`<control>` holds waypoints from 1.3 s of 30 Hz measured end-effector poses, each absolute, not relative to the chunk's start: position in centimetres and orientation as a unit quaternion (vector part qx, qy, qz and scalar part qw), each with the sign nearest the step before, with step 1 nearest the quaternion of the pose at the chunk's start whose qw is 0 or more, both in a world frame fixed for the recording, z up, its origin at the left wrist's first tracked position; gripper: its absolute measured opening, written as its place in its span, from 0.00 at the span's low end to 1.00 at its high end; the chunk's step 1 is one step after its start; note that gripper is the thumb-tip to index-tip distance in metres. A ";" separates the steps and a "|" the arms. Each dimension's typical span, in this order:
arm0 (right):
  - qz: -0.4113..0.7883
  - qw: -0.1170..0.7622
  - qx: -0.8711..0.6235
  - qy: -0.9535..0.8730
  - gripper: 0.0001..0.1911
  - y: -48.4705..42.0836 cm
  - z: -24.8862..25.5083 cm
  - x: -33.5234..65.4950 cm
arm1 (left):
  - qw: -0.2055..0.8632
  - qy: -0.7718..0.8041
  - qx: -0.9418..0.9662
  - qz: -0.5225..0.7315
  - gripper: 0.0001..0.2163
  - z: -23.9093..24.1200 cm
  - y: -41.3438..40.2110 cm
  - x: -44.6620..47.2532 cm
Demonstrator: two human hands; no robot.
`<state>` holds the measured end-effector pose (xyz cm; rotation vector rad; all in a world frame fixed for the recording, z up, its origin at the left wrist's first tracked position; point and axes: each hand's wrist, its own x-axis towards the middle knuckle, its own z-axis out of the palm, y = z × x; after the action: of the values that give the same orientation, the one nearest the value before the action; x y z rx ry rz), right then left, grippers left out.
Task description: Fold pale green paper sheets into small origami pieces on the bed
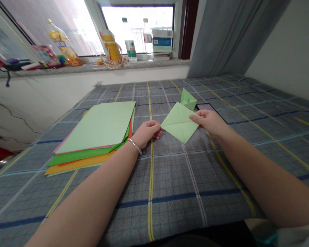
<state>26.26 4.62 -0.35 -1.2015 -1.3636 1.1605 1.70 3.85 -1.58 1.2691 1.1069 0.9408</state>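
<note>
A light green folded paper square (179, 122), creased across its middle, lies turned like a diamond on the checked blue-grey cloth (170, 178). My right hand (208, 120) pinches its right corner with closed fingers. Curled fingers of my left hand (147, 132), which has a silver bracelet on the wrist, touch the paper's left corner. Just behind the square stands a small folded green paper figure (187, 99). A stack of coloured sheets (98, 135), light green on top with pink, green, red and orange under it, lies to the left of my left hand.
A dark phone or tablet (207, 107) lies partly behind my right hand. The windowsill (92, 67) at the back carries bottles, boxes and packets. A grey curtain (231, 37) hangs at the back right, beside a white wall.
</note>
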 end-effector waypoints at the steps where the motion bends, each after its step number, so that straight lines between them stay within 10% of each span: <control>1: 0.475 0.479 -0.495 -0.548 0.15 4.8 -0.4 26.4 | 0.574 0.471 0.533 0.406 0.04 -1.6 4.0 1.6; 9: 0.453 0.512 -0.537 -0.495 0.12 5.2 -1.1 26.3 | 0.563 0.481 0.518 0.428 0.06 -1.9 4.0 1.9; 18: -0.002 0.426 -0.423 -0.799 0.03 3.1 -0.5 24.2 | 0.489 0.414 0.660 0.392 0.19 -1.8 2.4 3.5; 39: 0.060 0.264 -0.386 -0.882 0.15 3.7 -2.5 23.7 | 0.437 0.531 0.642 0.338 0.16 -3.3 3.6 3.6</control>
<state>23.74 3.70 -2.53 -1.0428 -2.3839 0.1629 3.55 3.63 -3.29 1.5975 1.3211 0.8402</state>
